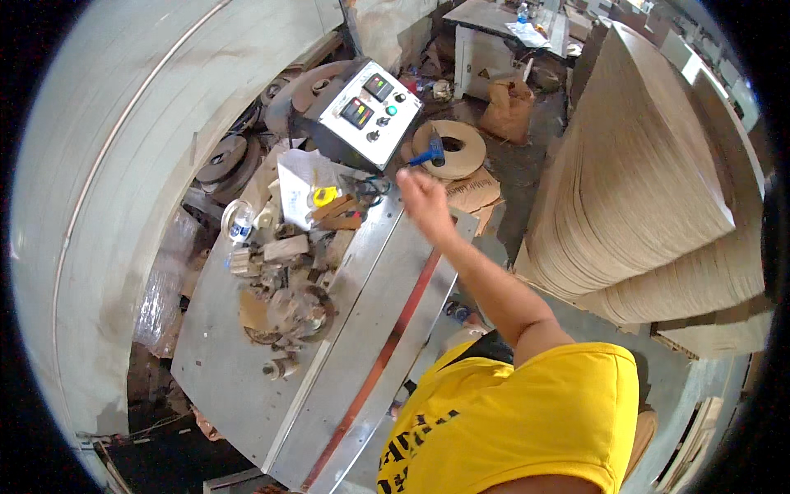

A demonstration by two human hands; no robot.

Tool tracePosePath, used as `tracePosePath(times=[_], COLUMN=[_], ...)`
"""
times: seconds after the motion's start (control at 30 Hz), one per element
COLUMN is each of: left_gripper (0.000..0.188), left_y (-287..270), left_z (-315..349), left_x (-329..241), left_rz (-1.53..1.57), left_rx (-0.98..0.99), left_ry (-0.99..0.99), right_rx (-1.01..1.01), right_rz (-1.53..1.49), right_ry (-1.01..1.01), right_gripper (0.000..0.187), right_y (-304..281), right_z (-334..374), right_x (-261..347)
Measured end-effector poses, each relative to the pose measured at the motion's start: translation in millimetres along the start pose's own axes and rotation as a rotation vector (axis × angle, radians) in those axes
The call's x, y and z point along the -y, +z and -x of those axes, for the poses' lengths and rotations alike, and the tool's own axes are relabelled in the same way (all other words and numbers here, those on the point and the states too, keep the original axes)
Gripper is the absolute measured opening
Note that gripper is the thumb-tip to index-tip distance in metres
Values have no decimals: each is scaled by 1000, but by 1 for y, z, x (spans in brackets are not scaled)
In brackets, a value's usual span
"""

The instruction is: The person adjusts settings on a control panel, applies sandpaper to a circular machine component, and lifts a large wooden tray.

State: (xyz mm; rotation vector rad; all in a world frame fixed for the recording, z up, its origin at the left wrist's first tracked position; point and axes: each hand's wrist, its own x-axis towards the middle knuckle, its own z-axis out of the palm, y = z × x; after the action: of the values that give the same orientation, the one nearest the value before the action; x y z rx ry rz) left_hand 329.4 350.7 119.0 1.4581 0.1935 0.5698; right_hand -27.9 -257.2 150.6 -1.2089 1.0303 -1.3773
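Note:
My right hand (424, 200) reaches out over the far end of a grey metal table (222, 387), its fingers curled closed. Whatever the fingers hold, if anything, is hidden. Just beyond the knuckles is a blue tool with a T-shaped end (432, 151), in front of a brown paper-like roll (465, 156). Whether hand and tool touch is unclear. Left of the hand lie some dark-handled tools (374, 191), a white sheet (298, 185) with a yellow tape-measure-like item (324, 196), and brown wooden pieces (336, 216). My left hand is out of view.
A control box (370, 111) with knobs and two displays stands beyond the table. Small blocks and scrap (288, 305) clutter the tabletop beside a plastic bottle (241, 224). A red strip (378, 362) runs lengthwise. Tall stacks of brown board (625, 181) rise at right.

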Motion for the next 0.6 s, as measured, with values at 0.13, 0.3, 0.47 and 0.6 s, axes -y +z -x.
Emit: tracePosePath(times=[0.13, 0.3, 0.47, 0.6], left_gripper=[29, 25, 22, 20], left_y=[25, 17, -2, -13], left_z=[137, 220, 260, 276], left_x=[-47, -29, -23, -20], left_rz=[-78, -218, -302, -348], left_rx=[65, 85, 67, 48], left_ry=[-172, -305, -382, -434], right_rx=[-61, -62, 165, 102], right_rz=[313, 361, 379, 415], right_ry=[20, -130, -225, -239], right_gripper=[30, 42, 37, 27], right_y=[-77, -87, -74, -72], right_z=[-124, -249, -292, -299], right_x=[-39, -101, -92, -95])
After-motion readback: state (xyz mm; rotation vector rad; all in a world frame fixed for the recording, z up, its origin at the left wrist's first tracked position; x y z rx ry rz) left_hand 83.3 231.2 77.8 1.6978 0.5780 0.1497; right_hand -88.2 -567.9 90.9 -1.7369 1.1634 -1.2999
